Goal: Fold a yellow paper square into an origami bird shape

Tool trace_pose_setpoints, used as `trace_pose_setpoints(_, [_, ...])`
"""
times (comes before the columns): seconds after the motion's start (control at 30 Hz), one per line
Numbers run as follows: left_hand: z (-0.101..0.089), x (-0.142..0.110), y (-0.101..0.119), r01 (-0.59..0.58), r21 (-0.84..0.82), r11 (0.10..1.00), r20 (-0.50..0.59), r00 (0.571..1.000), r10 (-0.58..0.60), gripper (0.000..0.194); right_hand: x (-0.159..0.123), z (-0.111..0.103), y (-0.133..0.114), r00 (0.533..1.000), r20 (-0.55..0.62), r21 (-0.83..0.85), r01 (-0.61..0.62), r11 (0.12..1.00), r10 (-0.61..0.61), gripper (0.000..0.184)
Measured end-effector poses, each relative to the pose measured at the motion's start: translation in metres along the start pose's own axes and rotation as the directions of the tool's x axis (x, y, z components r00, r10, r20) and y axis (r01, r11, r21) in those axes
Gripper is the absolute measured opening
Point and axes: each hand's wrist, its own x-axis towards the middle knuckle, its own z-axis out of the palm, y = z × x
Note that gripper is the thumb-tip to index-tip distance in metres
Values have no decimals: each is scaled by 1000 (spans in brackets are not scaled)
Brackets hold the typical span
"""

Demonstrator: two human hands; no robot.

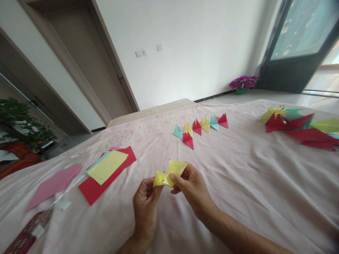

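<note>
Between both hands, a partly folded piece of yellow paper (176,167) is held a little above the cloth, near the middle of the head view. Its left end is narrow and creased, while a wider flap stands up on the right. My left hand (146,201) pinches the narrow end between thumb and fingers. My right hand (194,185) grips the wider flap, thumb on the near face and fingers behind it. Beyond the hands, small folded paper shapes in red (188,140), yellow (204,125) and light blue (178,131) stand in a slanting row.
A pink-white cloth (238,197) covers the bed-like surface. Left lie red paper (91,190), yellow sheets (108,167), a pink sheet (54,183) and a dark red packet (28,233). Larger folded red paper pieces (312,137) are heaped at right. Purple flowers (244,82) stand by the wall.
</note>
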Motion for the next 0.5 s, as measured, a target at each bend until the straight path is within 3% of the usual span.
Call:
trace_pose_setpoints(0.27, [3,0,4,13,-5,1000,-27,1000,-14,22,-8,5,-4,1000,-5,172,20,985,-20,30])
trace_pose_setpoints(0.5, [2,-1,5,-14,10,1000,-20,1000,14,22,-8,3,5,1000,27,80,-13,997,11,31])
